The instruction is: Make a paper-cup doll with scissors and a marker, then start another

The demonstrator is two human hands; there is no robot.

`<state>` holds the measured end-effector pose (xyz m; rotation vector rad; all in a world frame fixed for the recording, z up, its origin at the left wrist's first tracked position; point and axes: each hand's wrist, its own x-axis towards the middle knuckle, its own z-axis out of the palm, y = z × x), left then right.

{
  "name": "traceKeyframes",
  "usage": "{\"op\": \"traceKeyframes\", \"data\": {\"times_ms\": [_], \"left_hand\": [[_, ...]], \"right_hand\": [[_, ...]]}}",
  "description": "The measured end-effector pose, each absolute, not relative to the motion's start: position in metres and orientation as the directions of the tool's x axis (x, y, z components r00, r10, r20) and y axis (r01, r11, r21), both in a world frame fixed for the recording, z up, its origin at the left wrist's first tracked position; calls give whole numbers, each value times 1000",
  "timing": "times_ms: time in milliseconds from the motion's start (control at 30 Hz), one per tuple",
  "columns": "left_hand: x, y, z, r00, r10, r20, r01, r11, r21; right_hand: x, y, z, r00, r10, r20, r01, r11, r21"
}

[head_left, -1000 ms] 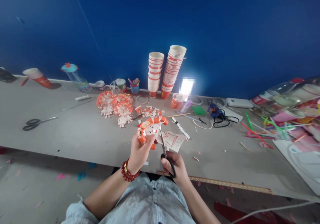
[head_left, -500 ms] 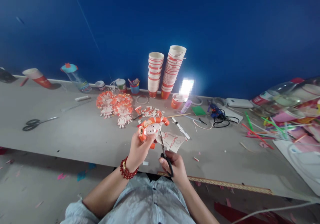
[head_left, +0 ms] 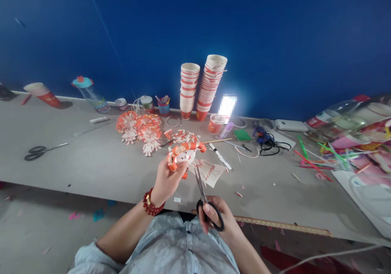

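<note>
My left hand (head_left: 168, 179) grips a paper doll (head_left: 185, 156) with a drawn face and curled orange paper strips around its head. The doll's flat white body, with a red and dark outlined dress, spreads to the right. In my right hand (head_left: 217, 215) is a pair of scissors (head_left: 200, 184) with black handles, fingers through the loops. Its blades are slightly apart, pointing up at the lower edge of the white paper. Whether they touch the paper I cannot tell. Behind the doll lie orange and white paper scraps (head_left: 185, 136).
Finished-looking paper dolls (head_left: 148, 147) with orange hair lie left of centre. Two tall stacks of paper cups (head_left: 189, 90) stand against the blue wall. Another pair of scissors (head_left: 39, 152) rests at far left. A marker (head_left: 221, 156), a glue gun (head_left: 264, 135) and straws (head_left: 314, 160) lie rightward.
The scissors have drawn back toward me, away from the doll's face, and their blades have opened. My right hand has moved lower. My left hand still holds the doll, shifted slightly left.
</note>
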<state>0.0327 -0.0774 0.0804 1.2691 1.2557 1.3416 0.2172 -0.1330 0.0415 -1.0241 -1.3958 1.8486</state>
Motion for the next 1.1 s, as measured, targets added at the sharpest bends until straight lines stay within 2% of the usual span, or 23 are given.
{"op": "traceKeyframes", "data": {"times_ms": [100,333,533,1100], "left_hand": [[35,-79,79,-102,991,89,12,-88,996],[50,-87,77,-161,987,25,-193,-57,979],[56,-92,74,-194,981,-9,-157,-22,987],[56,-91,71,-205,979,12,-150,-44,988]], "right_hand": [[216,-132,41,-503,835,-223,-11,-264,-964],[207,-128,39,-424,887,-182,-39,-219,-975],[204,-126,39,-355,911,-212,-38,-241,-970],[203,-123,41,-306,933,-189,-17,-204,-979]]}}
